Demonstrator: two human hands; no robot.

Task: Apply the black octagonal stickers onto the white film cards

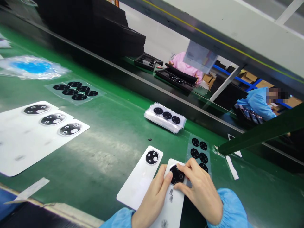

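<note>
My left grip point(154, 193) is closed on the left edge of a white panel point(174, 210), its thumb touching the black disc point(177, 178) over the panel's upper end, while my right grip point(200, 185) pinches that disc's right side between thumb and fingers. Just left of my left grip, a second white panel point(137, 183) lies on the green tabletop point(106, 126). Beyond my right grip spreads a disc sheet point(199, 150).

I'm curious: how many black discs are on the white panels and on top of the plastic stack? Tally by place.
Black discs on left white panels: 3
Middle panel disc: 1
Disc between left hand and right hand: 1
Discs atop plastic stack: 3
Total: 8
</note>
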